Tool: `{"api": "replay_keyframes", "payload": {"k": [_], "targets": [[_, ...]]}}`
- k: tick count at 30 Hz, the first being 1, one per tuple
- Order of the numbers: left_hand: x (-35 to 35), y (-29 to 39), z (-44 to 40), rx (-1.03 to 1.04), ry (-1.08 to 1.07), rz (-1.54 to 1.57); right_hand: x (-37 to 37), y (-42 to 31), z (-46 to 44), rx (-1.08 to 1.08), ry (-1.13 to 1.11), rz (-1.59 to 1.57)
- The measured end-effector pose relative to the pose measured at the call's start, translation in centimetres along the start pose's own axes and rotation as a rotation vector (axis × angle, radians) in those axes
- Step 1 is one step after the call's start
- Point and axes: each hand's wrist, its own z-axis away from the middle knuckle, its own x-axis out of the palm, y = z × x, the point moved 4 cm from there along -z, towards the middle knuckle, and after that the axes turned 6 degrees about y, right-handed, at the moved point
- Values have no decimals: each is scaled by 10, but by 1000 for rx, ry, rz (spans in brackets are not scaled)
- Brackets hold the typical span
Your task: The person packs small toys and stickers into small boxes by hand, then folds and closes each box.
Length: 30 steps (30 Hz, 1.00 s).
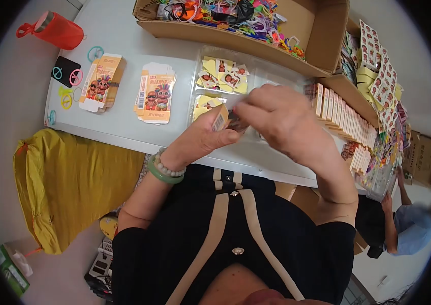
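Observation:
My left hand point(197, 138) is wrapped round a small orange carton point(219, 121) with a barcode on its side, held above the table's front edge. My right hand point(284, 119) is over the carton's end, fingers pinched together and slightly blurred; what they hold is hidden. Just behind is a clear divided tray point(193, 91) with cut yellow-backed stickers point(224, 73) in its compartments. Left of it lie a flat stack of orange cartons point(157, 96) and another carton pile point(104, 84), both printed with cartoon figures.
A cardboard box point(256, 38) of colourful small items stands at the back. Rows of filled-looking cartons point(345, 114) and sticker sheets point(378, 71) are at right. A red bottle point(60, 31), phone point(65, 70) and plastic rings lie left. Another person point(411, 223) is at far right.

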Motion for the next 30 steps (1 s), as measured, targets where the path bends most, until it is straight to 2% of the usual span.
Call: {"api": "replay_keyframes", "payload": {"k": [2,3,4,6,7,9,10,12,16,19,21,25,27,28,30], "targets": [[2,-6,-1,16,-17,-11,13,-4,7,-20,-54,-102],[3,-8,0,38,-30,-24,12,-2,9,40,-177,-135],[4,-7,2,37,-23,-20,8,-5,9,37,-180,-141],[5,-5,5,16,-35,20,4,-7,10,214,-181,-366],[3,-4,6,19,-28,22,5,-9,11,208,-186,-370],[2,-7,9,-55,-86,19,4,-8,14,290,-40,-432],[4,-8,12,-55,-83,20,4,-12,15,289,-42,-435],[9,-8,13,28,-43,2,-2,-22,13,180,82,-319],[12,-8,19,-24,-72,16,2,-38,20,125,143,-238],[13,-10,25,-44,-51,18,2,-41,28,184,161,-346],[17,-9,27,-51,-40,34,-8,-39,38,211,326,-268],[8,-17,31,-3,54,-14,-8,-20,77,374,377,-190],[5,-13,34,28,89,62,9,-2,102,583,252,1],[3,-9,35,73,142,139,18,3,114,597,254,9],[4,-8,35,110,153,127,48,18,139,762,-10,89]]}}
